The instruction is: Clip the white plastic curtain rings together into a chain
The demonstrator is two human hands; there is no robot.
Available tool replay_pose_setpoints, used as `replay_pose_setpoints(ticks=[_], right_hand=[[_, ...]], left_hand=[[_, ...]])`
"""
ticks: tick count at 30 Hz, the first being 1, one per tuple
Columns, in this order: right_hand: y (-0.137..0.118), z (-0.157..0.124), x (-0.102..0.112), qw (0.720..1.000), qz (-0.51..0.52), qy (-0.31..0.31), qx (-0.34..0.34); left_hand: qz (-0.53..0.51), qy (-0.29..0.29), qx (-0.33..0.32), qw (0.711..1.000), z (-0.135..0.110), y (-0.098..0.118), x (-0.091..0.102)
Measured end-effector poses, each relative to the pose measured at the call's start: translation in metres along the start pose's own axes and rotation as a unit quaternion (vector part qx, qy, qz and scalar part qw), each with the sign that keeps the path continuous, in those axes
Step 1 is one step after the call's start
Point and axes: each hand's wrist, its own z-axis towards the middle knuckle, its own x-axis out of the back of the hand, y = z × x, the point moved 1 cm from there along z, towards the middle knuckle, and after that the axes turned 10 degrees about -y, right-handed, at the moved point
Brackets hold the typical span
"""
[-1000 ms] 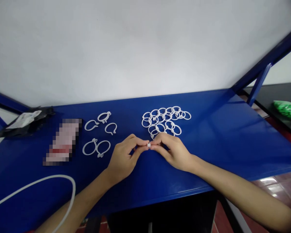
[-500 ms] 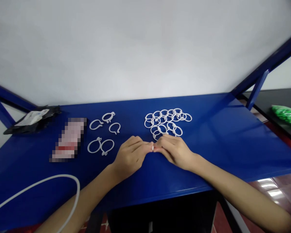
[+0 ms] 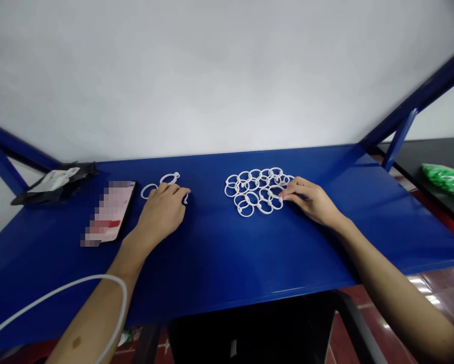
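1. Left hand (image 3: 161,215): palm down, fingers curled over loose white plastic snap rings (image 3: 170,178); grip unclear;
2. Right hand (image 3: 310,201): half open, fingertips on linked ring cluster (image 3: 250,189); hold unclear;
3. All rings on blue steel shelf (image 3: 227,263); light, stiff, probably slick; best taken by rim or latch;
4. Label (image 3: 53,180) on black pouch (image 3: 65,184): unreadable; phone (image 3: 109,212): screen blurred.

No legible text appears in this view. The white label (image 3: 53,180) on the black plastic pouch (image 3: 82,173) carries small printed lines, too small and blurred to read. The smartphone (image 3: 107,212) lying on the blue shelf shows a pixelated screen, so nothing on it can be read.
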Motion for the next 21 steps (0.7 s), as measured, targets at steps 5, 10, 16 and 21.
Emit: replay_pose_setpoints(ticks=[5,10,16,21], right_hand=[[0.002,0.001,-0.003,1.0,0.002,-0.029,-0.012],[0.001,0.0,-0.002,0.999,-0.024,-0.035,-0.02],[-0.005,-0.002,0.004,0.996,-0.08,-0.002,-0.048],[-0.035,0.006,0.001,0.99,-0.107,0.078,-0.054]], left_hand=[[-0.01,-0.01,0.009,1.0,0.002,0.002,0.001],[-0.017,0.018,0.027,0.999,0.001,0.0,0.0],[-0.001,0.036,0.013,0.999,-0.001,-0.004,-0.002],[-0.109,0.082,-0.011,0.991,-0.001,0.014,0.006]])
